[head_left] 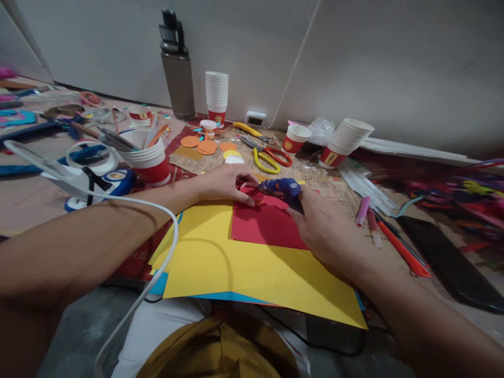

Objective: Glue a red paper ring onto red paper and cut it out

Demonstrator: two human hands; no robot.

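Note:
My left hand (232, 185) pinches a small round red piece with a pale rim (254, 194) between thumb and fingers. It looks like a cut-down paper cup, though its exact kind is unclear. Wrapped in my right hand (321, 226) is a blue glue gun (281, 187), its nozzle pointing left at the rim of the red piece. Beneath both hands lies a sheet of red paper (268, 226), on top of a larger yellow sheet (244, 268). Blue paper edges (232, 297) stick out from under the yellow.
Scissors with yellow handles (265, 161) and red-handled pliers (279, 156) lie beyond my hands. Orange paper discs (207, 147) sit near stacked cups (216, 97). A pen-filled cup (147, 157) stands left; a white cable (173, 231) crosses my left forearm. Right lies a black phone (449, 262).

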